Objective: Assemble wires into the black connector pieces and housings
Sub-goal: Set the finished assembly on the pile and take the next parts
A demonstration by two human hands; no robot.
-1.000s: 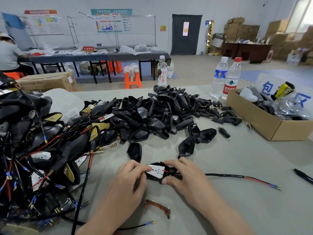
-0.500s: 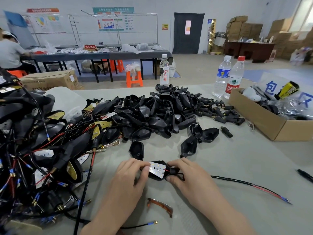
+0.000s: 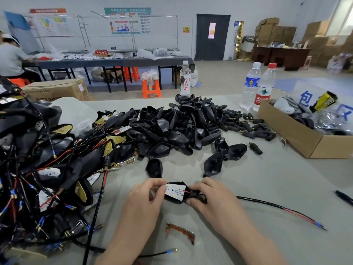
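Factory assembly floor: heaped black housings (image 3: 172, 129), wire harnesses (image 3: 38, 169), seemingly stacked cartons (image 3: 277, 33) behind.

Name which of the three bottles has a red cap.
The rightmost bottle, nearest the cardboard box; the blue-labelled bottle and the lone left bottle have white caps.

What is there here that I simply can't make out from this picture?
Head view:
Underside of black housing: covered by the left hand and right hand gripping it.
Where the wire enters: behind right fingers.
Cardboard box: cut off by right edge.
Wall posters: print too small.
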